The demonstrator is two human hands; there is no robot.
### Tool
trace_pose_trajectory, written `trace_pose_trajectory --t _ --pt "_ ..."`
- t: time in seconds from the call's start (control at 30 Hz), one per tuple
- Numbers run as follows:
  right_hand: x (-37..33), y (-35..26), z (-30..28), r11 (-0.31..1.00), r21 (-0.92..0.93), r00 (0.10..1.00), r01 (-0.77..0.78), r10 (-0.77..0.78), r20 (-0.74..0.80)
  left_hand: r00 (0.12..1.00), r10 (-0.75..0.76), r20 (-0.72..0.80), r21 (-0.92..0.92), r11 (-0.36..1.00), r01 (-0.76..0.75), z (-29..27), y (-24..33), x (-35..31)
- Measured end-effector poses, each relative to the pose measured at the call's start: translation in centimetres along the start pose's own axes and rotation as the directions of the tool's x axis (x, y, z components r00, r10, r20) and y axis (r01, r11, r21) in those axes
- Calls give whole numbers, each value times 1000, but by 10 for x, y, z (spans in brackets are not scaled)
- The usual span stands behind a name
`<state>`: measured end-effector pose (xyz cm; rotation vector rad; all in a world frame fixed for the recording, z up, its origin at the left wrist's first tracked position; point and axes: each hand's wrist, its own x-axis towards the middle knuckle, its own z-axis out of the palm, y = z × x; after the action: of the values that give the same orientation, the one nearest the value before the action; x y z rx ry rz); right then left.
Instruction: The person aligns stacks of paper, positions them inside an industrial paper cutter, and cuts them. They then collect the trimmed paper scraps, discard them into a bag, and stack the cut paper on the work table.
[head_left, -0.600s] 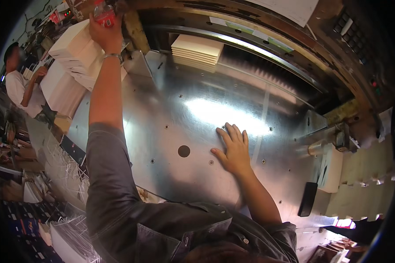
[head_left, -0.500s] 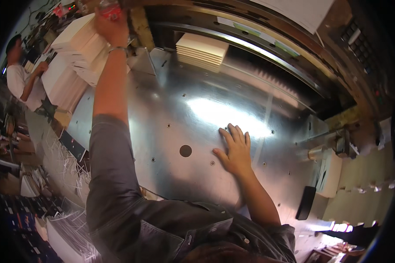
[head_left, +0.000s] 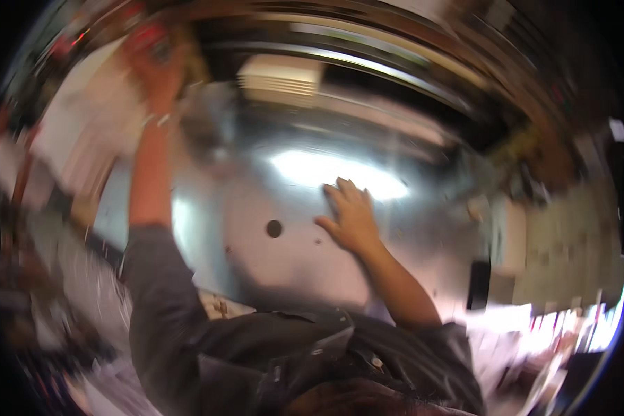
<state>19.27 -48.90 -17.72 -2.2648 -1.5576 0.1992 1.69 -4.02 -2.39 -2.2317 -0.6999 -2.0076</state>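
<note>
My left hand [head_left: 161, 87] is raised at the far left, its fingers closed round a small red object [head_left: 145, 43] with a dark spot, too smeared to name. Pale stacks of paper [head_left: 80, 104] stand beside that wrist. My right hand [head_left: 352, 220] lies palm down on the shiny metal table [head_left: 291, 267], thumb and fingers spread, holding nothing. A round dark hole [head_left: 274, 228] in the tabletop is to the left of it.
A pile of cream boards or pads [head_left: 281, 75] sits at the back under a long machine beam [head_left: 395, 66]. On the right edge lies a black oblong thing [head_left: 478, 285]. Paper strips [head_left: 93, 277] litter the left side. Motion blurs much of the view.
The whole view has shifted and blurred. My left hand still grips the red object, now turned to show a dark spot. My right hand stays spread on the table.
</note>
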Motion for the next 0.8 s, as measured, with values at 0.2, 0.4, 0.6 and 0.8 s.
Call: trace_pose_trajectory --t 0.2,0.4,0.6,0.8 --pt "5 11 30 985 126 990 119 -108 -94 995 -98 16 277 957 90 -46 -1 -79" --pt "0 41 13 961 221 981 168 -141 -133 819 -188 542 66 981 182 -32 151 -200" --pt "-84 77 -72 750 662 969 7 158 -189 523 -233 820 126 964 233 -85 189 -261" --pt "-209 224 -146 809 193 369 -555 447 -815 502 -185 845 122 980 157 -86 203 -264"
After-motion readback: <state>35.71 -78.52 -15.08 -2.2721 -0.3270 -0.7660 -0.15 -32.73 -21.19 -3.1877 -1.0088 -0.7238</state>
